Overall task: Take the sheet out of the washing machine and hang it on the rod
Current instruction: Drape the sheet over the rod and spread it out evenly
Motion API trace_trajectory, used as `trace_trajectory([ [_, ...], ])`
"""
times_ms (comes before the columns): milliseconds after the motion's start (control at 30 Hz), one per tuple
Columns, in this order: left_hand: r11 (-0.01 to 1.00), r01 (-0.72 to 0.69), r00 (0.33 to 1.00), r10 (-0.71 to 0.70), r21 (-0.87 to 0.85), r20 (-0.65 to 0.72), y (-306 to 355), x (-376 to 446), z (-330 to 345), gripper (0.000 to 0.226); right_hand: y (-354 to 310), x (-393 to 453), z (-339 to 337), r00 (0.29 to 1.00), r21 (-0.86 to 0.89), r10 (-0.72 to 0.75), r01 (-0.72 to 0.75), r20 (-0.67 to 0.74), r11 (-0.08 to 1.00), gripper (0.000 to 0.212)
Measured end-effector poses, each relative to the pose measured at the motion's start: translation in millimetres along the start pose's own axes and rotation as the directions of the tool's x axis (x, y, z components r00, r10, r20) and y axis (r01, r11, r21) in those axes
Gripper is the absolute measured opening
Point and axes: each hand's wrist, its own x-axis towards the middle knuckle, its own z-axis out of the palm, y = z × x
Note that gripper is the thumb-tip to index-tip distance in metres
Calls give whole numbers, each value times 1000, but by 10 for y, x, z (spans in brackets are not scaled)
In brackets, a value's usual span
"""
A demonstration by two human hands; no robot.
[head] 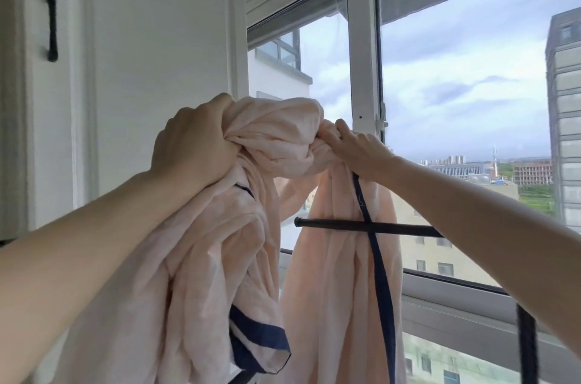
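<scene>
We hold the sheet (220, 258), a pale pink cloth with a dark blue border, raised in front of the window (456, 69). Our left hand (191, 144) grips a bunched fold of it, fingers clenched around the cloth. Our right hand (352, 144) pinches a twisted gather of the same sheet, fingers curled into the fabric. Between the two hands the cloth forms a thick roll. Two lengths hang down from it: one below the left hand, one below the right. The black rod (393, 228) runs horizontally below the right hand; the right-hand length hangs across it, its blue border in front of the rod. A cabinet door with a black handle (52, 25) stands at the left.
</scene>
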Motion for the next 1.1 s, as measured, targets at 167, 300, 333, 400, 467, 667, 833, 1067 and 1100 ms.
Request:
trace_trajectory([
  [167,1000,-8,1000,8,-14,16,346,-146,-49,14,197,-259,-223,1000,20,-28,28,10,999,59],
  [300,999,12,1000,-11,-38,30,627,-251,-15,11,409,-522,-430,998,59,-55,54,15,997,60],
  [333,999,16,999,-14,-46,33,699,-280,5,9,455,-595,-468,997,90,-67,63,42,994,61],
  [400,998,16,999,-13,-58,47,843,-346,62,9,547,-745,-530,991,109,-76,65,106,992,59],
  [467,998,16,998,-12,-62,64,978,-421,144,10,611,-881,-595,979,122,-76,53,190,991,60],
  [667,996,51,986,-38,-73,164,1303,-731,487,13,697,-1126,-893,738,512,-182,-247,649,822,42],
  [833,995,68,953,-44,-70,299,1558,-987,764,15,863,-1237,-948,497,431,-284,-209,820,878,41],
  [1067,992,127,854,-111,2,508,1927,-1278,1197,65,576,-1356,-1165,597,624,-300,-459,744,632,76],
  [1100,992,130,845,-112,2,523,1938,-1309,1256,65,511,-1418,-1165,592,616,-311,-425,744,664,78],
])
